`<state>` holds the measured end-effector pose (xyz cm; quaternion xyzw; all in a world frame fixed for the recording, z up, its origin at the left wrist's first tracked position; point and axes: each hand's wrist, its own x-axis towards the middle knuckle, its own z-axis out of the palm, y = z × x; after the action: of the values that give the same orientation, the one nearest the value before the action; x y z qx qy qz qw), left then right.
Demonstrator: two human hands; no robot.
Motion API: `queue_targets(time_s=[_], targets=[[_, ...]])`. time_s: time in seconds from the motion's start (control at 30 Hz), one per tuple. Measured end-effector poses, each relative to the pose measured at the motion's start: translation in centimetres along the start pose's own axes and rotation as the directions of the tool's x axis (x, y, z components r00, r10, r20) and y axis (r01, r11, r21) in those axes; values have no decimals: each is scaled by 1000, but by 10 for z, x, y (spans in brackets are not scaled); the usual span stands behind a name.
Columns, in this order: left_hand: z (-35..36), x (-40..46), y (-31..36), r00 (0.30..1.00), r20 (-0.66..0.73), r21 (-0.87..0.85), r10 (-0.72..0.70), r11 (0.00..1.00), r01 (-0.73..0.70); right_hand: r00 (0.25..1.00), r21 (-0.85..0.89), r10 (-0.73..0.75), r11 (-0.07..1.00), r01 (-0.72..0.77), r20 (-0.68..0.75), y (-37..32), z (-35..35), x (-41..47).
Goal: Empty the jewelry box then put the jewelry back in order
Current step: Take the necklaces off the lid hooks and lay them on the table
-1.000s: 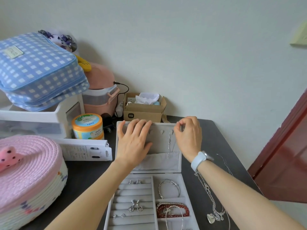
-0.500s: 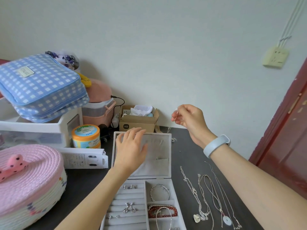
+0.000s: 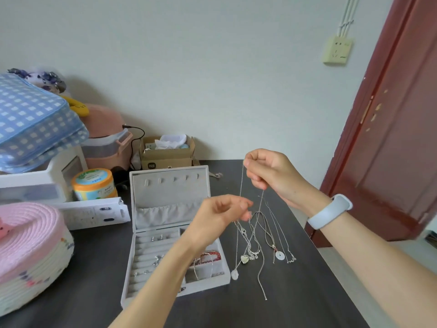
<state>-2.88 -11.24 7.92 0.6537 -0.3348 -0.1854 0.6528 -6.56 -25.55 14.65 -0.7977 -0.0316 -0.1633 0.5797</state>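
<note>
A grey jewelry box (image 3: 170,185) stands open on the dark table, its lid upright with bare hooks. Rings and earrings sit in its roll slots (image 3: 151,254); a red bracelet (image 3: 211,255) lies in a right compartment. My right hand (image 3: 269,174) pinches a thin silver necklace (image 3: 241,185) raised above the table, right of the box. My left hand (image 3: 224,211) pinches the same chain lower down, in front of the box. The chain's pendant (image 3: 234,273) hangs near the table. Several other necklaces (image 3: 272,237) lie on the table to the right of the box.
A pink woven basket (image 3: 30,247) sits at the front left. Behind it are a white drawer unit (image 3: 47,181) under a blue checked bag, an orange jar (image 3: 93,183), a white packet (image 3: 94,213), and a cardboard box (image 3: 165,152). A red door (image 3: 390,138) stands right.
My right hand lifted the necklace off the lid's hook and carried it right. My left hand left the lid and took hold of the chain lower down. The view swung right.
</note>
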Motion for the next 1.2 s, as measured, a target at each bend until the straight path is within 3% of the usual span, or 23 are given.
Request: queue_targets(time_s=[0.1, 0.2, 0.27, 0.37, 0.47, 0.6, 0.77, 0.9, 1.2], targets=[[12, -8, -6, 999, -41, -14, -35, 999, 34, 995, 6, 90, 996, -90, -33, 23, -25, -30], [16, -11, -6, 990, -142, 134, 7, 991, 12, 983, -61, 180, 981, -182, -34, 51, -47, -60], [19, -11, 0, 983, -174, 230, 54, 973, -12, 972, -126, 236, 964, -234, -2, 69, -53, -77], [31, -8, 15, 986, -149, 202, 69, 979, -38, 947, -127, 307, 947, -295, 91, 91, -43, -94], [47, 0, 29, 995, -70, 172, 73, 983, -61, 928, -112, 310, 950, -292, 208, 104, -20, -99], [58, 14, 38, 994, -53, 157, 97, 984, -87, 925, 68, 235, 962, -266, 298, 108, 6, -99], [50, 26, 35, 986, -164, -5, 35, 999, -37, 977, 263, 189, 942, -210, 102, 114, 8, -98], [44, 33, 26, 976, -217, -70, -9, 998, -7, 962, 178, 191, 958, -225, 194, 112, 5, -101], [12, 52, -17, 823, -535, -262, -193, 963, 55, 945, 240, 320, 924, -297, -66, 151, -41, -120]])
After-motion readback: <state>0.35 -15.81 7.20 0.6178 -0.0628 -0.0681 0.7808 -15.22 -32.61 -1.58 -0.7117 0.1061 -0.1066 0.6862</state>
